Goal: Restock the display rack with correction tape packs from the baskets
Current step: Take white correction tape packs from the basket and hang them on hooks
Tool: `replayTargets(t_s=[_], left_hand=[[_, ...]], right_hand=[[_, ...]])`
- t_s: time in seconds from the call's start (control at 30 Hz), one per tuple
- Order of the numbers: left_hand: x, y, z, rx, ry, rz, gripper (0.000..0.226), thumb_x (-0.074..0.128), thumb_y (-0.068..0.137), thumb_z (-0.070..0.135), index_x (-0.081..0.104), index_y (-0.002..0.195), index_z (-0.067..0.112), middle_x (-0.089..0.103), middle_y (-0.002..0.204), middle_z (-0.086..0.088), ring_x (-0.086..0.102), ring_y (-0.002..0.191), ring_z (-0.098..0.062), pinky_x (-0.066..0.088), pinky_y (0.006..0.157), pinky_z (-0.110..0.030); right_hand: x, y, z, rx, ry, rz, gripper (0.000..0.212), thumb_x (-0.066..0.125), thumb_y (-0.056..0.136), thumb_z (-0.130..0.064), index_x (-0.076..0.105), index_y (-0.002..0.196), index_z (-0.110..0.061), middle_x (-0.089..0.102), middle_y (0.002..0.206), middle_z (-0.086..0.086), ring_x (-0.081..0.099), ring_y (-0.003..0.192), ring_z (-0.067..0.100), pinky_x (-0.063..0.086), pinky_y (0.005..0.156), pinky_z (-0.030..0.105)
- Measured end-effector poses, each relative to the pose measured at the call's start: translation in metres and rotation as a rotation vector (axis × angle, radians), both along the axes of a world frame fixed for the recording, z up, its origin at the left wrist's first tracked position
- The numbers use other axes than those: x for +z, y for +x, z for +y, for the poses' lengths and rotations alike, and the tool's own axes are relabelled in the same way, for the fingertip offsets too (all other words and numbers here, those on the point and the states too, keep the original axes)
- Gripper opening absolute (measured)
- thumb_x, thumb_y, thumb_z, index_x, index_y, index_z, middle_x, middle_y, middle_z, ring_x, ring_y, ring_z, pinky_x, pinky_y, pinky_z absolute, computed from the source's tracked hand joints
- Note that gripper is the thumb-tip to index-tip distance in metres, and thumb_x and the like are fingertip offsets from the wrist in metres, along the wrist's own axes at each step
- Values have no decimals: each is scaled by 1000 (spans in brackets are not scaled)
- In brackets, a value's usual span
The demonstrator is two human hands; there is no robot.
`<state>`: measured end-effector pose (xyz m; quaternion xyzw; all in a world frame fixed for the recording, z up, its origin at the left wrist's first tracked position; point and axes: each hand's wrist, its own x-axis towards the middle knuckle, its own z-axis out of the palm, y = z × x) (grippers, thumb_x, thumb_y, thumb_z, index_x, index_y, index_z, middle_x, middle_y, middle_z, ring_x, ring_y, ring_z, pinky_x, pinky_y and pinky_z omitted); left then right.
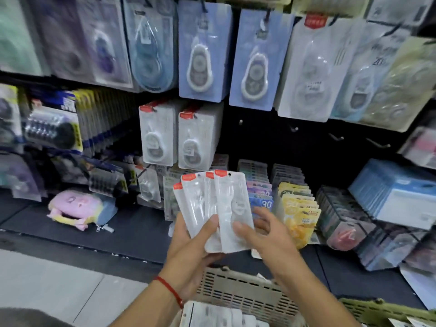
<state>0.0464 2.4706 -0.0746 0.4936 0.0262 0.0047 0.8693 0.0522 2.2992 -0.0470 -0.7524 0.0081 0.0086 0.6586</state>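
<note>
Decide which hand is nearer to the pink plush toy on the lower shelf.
Left. The left hand, holding the fanned packs, is closer to the pink plush toy, which lies off to its left. The right hand is farther, beyond the packs.

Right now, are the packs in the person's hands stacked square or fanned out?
Fanned out: the packs show several separate red-tabbed tops, spread between left hand and right hand.

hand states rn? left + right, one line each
Left hand: grips a fanned stack of correction tape packs.
Right hand: pinches the front pack of that fan, thumb on its face.
</note>
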Motion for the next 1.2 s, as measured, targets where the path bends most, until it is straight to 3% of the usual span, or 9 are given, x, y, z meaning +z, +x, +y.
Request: replayTargets(t_s=[0.1,0.23,0.37,0.47,0.63,0.87,1.0,1.1,1.2], left_hand=[[30,22,14,-111,86,-87,68,85,84,25,52,142,38,73,134,-2,72,118,-31,63,85,-53],[64,55,30,-183,199,-177,86,96,73,19,49,142,39,73,134,-1,72,119,-28,62,92,-54],[80,82,49,10,306,-237,88,101,56,31,57,133,35,76,125,2,73,117,-24,59,98,-53],[75,90,62,156,380,-288,90,99,53,37,58,133,39,76,123,9,73,114,-15,59,98,-45],[70,90,78,198,421,-382,79,100,58,40,61,126,46,74,124,11,73,114,-13,61,85,-23],[75,85,84,175,384,-421,89,101,58,41,57,136,40,71,131,7,70,121,-17,61,88,-26],[72,82,80,103,301,-376,85,98,59,31,59,134,39,72,132,3,70,122,-22,60,96,-41],[67,78,72,9,261,-336,86,97,62,24,57,138,34,72,133,-2,69,124,-26,54,103,-53],[65,75,62,-87,232,-310,83,96,71,17,54,142,30,72,134,-5,69,124,-29,54,104,-55]], right_hand=[[22,16,-3,123,156,30,55,86,79,-41,68,127,-20,79,117,-1,77,107,19,62,90,33],[48,36,-1,86,67,-118,50,88,80,-37,67,122,-22,81,110,-4,78,100,18,65,85,39],[64,60,-1,-131,-60,-275,21,77,93,-24,67,111,-25,79,100,-7,77,91,13,63,75,36],[64,71,-4,-132,-69,-291,18,72,97,-27,65,114,-30,77,104,-11,74,93,9,57,75,31],[60,76,4,-120,-87,-304,20,72,96,-37,63,114,-35,76,106,-16,74,97,8,61,89,46],[56,80,19,-258,-88,-353,30,74,90,-54,65,114,-39,77,103,-18,74,95,5,60,91,50],[53,78,22,-266,-357,-336,57,66,96,-51,45,146,-32,54,135,-18,55,124,5,49,107,38],[48,68,27,-81,-284,-325,22,65,99,-45,64,119,-36,70,112,-24,63,107,-4,49,89,17],[37,58,41,97,-180,-215,17,69,97,-47,69,107,-34,75,103,-20,70,95,3,59,85,30]])
